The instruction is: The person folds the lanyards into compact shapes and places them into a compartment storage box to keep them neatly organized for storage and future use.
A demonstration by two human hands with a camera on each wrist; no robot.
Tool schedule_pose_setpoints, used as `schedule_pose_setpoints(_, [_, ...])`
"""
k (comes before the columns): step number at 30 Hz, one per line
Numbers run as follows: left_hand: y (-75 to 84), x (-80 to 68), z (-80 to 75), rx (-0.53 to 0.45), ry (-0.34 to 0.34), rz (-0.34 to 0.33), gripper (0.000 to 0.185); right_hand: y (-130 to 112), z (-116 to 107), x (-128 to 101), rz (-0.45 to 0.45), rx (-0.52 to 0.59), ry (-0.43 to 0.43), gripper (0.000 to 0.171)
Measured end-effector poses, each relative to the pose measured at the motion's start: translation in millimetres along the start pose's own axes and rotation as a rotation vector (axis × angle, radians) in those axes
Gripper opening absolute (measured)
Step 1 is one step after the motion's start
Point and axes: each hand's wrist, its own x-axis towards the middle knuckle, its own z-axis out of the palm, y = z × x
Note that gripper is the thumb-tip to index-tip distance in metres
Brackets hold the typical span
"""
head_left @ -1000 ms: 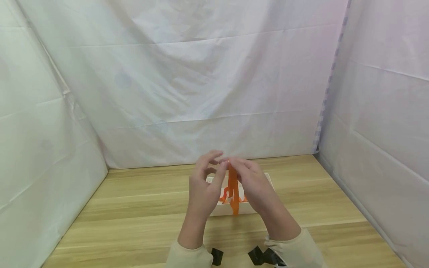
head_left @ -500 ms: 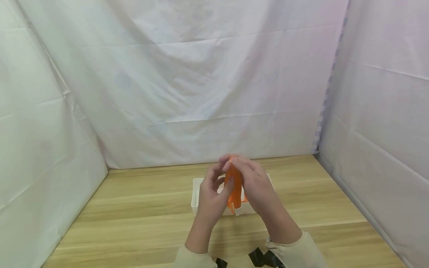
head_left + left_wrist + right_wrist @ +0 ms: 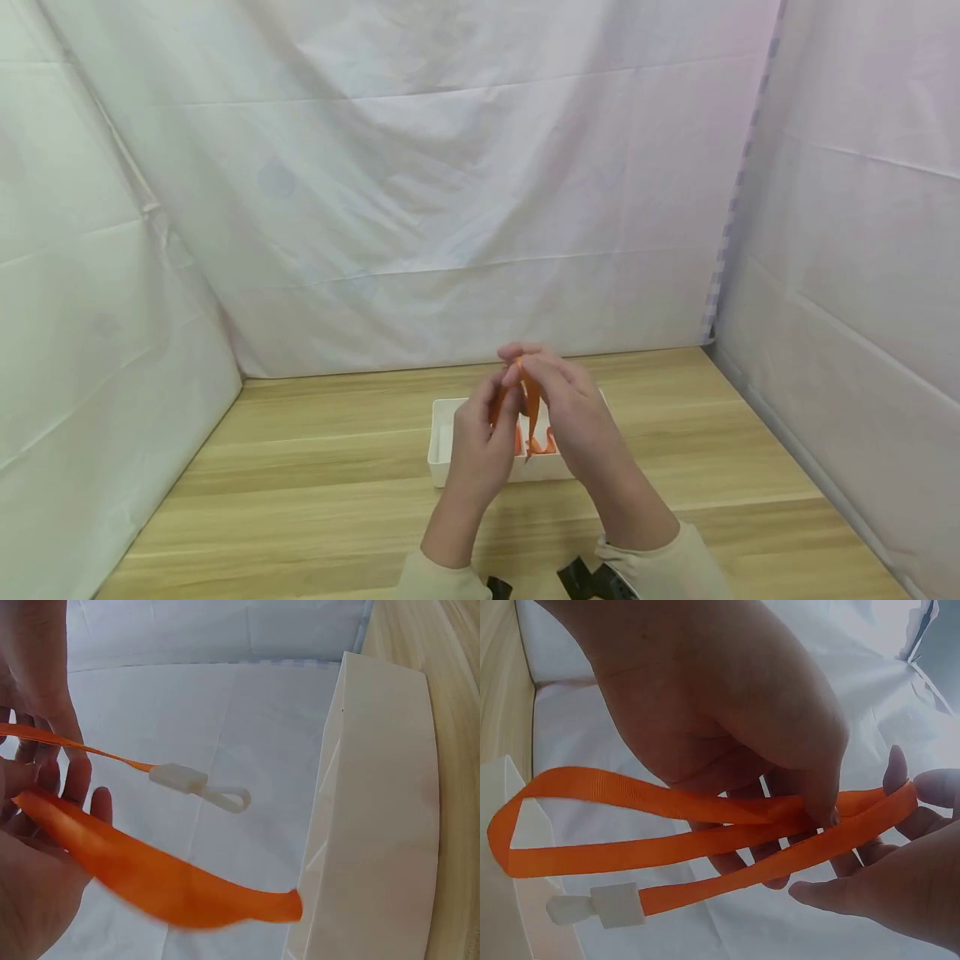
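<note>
Both hands are up over the counter, and the orange strap is caught between them. The right hand pinches the strap's top fold with thumb and forefinger; the right wrist view shows its fingers curled round the doubled band. The left hand meets it from the other side, fingers pinching the same strap just beside the right fingertips. Below the fingers the strap hangs in loops, its white plastic clip dangling free. Directly beneath sits a white tray, partly hidden behind both hands, with more orange strap curled inside it. White sheets hang behind and to both sides of the fingers. Black straps show at the wrists, near the cream sleeves.
</note>
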Motion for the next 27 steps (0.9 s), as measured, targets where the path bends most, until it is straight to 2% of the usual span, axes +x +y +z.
schedule_pose_setpoints(3, [-1.8, 2.2, 0.2, -0.007, 0.043, 0.018, 0.015, -1.0, -0.5, -1.3, 0.022, -0.018, -0.007, 0.041])
schedule_pose_setpoints(7, [-1.7, 3.8, 0.0, -0.066, 0.072, 0.014, 0.014, -0.3, -0.8, -2.6, 0.05, -0.013, -0.01, 0.039])
schedule_pose_setpoints(11, [-2.2, 5.3, 0.0, -0.128, 0.101, 0.054, 0.016, 0.0, 0.2, -4.0, 0.061, -0.015, 0.008, 0.037])
schedule_pose_setpoints(16, [-1.6, 9.6, -1.4, -0.157, 0.139, 0.112, 0.016, -1.9, 1.7, -6.9, 0.088, -0.017, 0.016, 0.035])
schedule_pose_setpoints(19, [-1.1, 12.4, -4.1, -0.157, 0.133, 0.144, 0.017, -3.9, 1.9, -7.3, 0.089, -0.018, 0.012, 0.035])
schedule_pose_setpoints(22, [-1.7, 13.4, -8.2, -0.161, 0.098, 0.158, 0.019, -5.7, 1.3, -7.3, 0.088, -0.018, 0.009, 0.035])
schedule_pose_setpoints(27, [-4.9, 12.1, -17.1, -0.24, 0.016, 0.121, 0.018, -9.0, -0.7, -9.8, 0.137, -0.073, 0.028, 0.033])
